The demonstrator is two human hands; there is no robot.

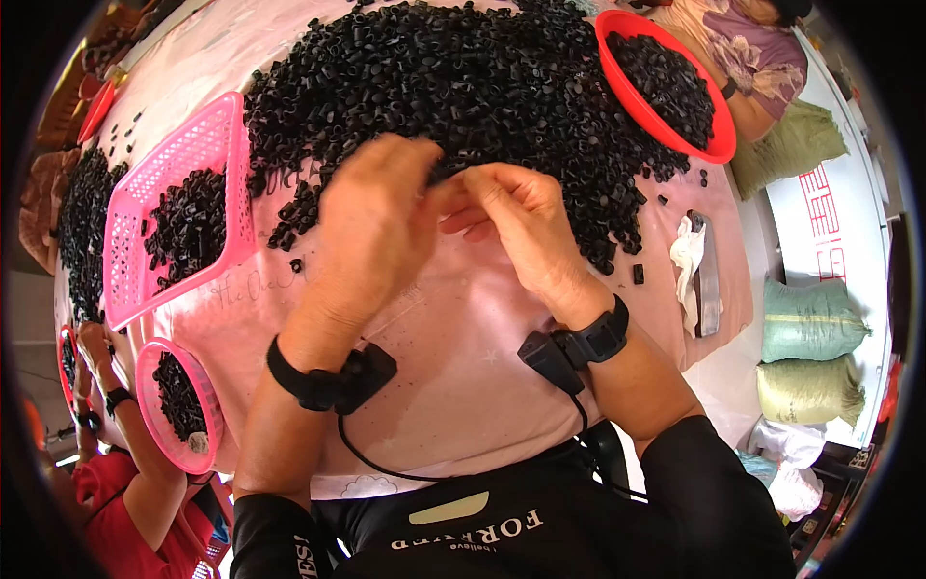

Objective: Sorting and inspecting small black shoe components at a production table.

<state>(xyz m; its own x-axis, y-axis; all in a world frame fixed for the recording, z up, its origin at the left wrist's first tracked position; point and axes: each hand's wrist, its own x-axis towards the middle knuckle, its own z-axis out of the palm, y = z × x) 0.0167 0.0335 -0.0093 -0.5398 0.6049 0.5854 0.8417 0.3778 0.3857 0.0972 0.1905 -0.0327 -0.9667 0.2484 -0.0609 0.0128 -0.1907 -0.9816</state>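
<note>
Both hands meet in front of a large heap of small black tubular caps point(424, 77) on a pink-covered table. My left hand point(381, 227) is smeared by motion, its fingers bent toward the other hand and partly hidden. Thumb and fingertips of my right hand point(521, 217) are pinched together beside it. A dark bit shows between the two hands, too small and blurred to name. Just left of my left hand, a few loose black caps point(296, 265) lie on the cloth.
A pink perforated basket point(125, 241) and a round pink basket point(212, 405) hold black pieces on the left. A red basin point(723, 140) stands far right, by a co-worker. A white cloth point(687, 261) lies beside a narrow tray point(710, 289). Another co-worker's hand point(95, 343) is at left.
</note>
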